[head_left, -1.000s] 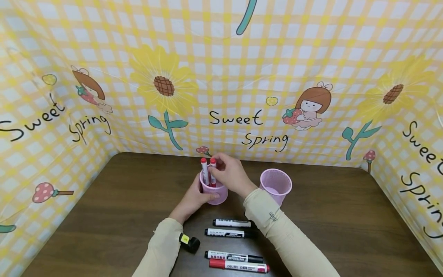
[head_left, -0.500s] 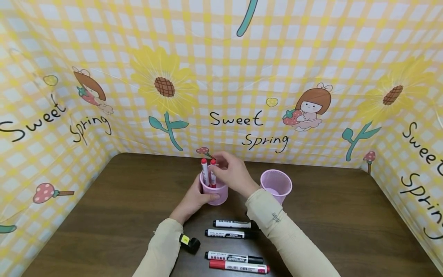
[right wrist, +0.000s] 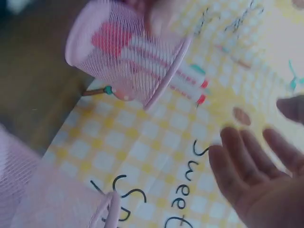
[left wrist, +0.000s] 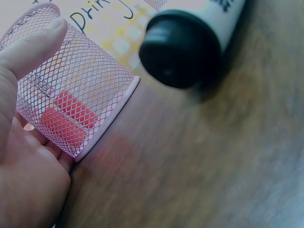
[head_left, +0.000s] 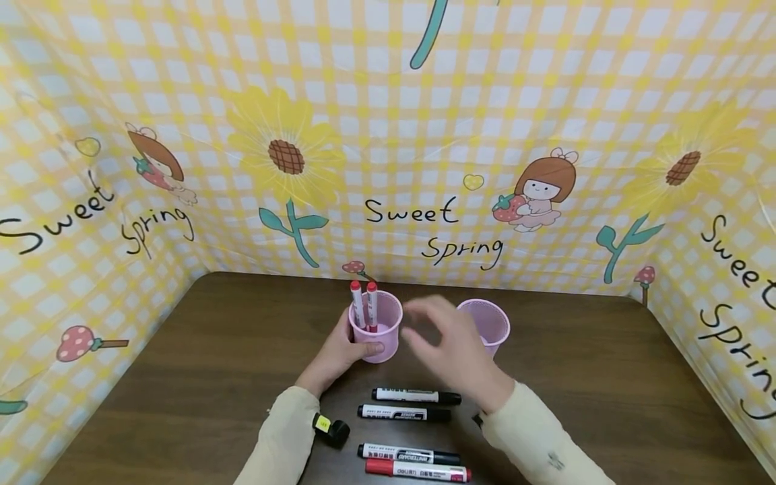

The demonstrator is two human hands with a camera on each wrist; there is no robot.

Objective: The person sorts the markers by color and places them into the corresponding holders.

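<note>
A pink mesh pen cup (head_left: 388,340) stands near the back of the table, and my left hand (head_left: 339,349) grips its left side, thumb across the front. Two red-capped whiteboard markers (head_left: 372,306) lean upright inside it; their red lower ends show through the mesh in the left wrist view. My right hand (head_left: 451,343) is in the air to the right of that cup, holding nothing, with its fingers apart and loosely bent. Behind it, partly covered, stands a second pink mesh cup (head_left: 485,316).
Several black whiteboard markers (head_left: 407,453) and one red marker (head_left: 418,469) lie crosswise on the dark wooden table (head_left: 182,377) in front of the cups. A yellow checked cloth (head_left: 400,121) walls the back and sides.
My right hand has left the red-capped marker in the cup and moved right and toward me. The left hand keeps its grip on the cup.
</note>
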